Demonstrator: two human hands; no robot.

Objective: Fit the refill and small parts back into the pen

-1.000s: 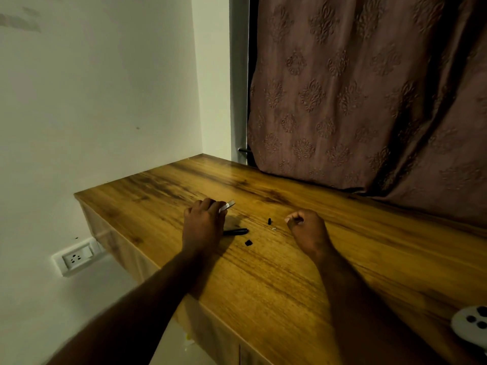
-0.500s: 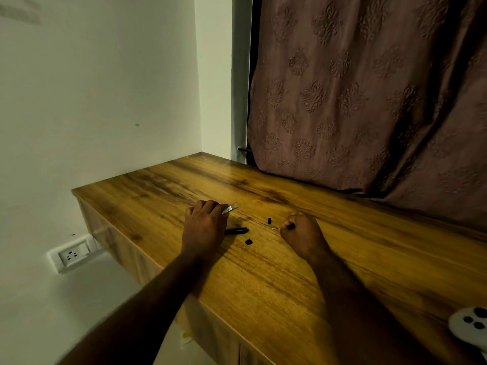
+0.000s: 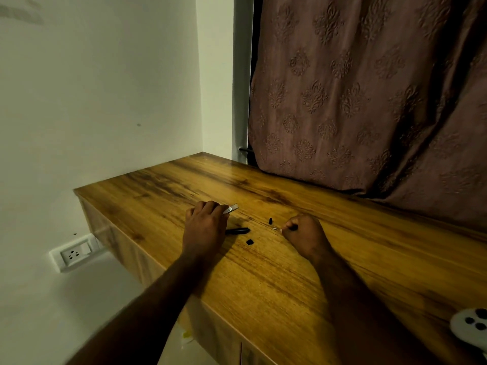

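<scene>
My left hand (image 3: 205, 225) rests on the wooden desk top (image 3: 290, 272) with its fingers curled round a small silver metal piece (image 3: 232, 208) that sticks out to the right. A black pen-like barrel (image 3: 238, 230) lies just right of that hand. Further right lie a small black cap (image 3: 270, 221) and a small black square bit (image 3: 249, 242). My right hand (image 3: 305, 234) is curled, its fingertips pinching a tiny thin silver part (image 3: 276, 228) against the desk.
A brown patterned curtain (image 3: 369, 101) hangs behind the desk. The white wall with a power socket (image 3: 75, 253) lies to the left, below the desk edge. A white device with dark buttons (image 3: 471, 325) sits at the desk's right edge.
My right hand has dropped onto the desk and closed its fingertips on the tiny silver part. My left hand has stayed in place with the silver piece.
</scene>
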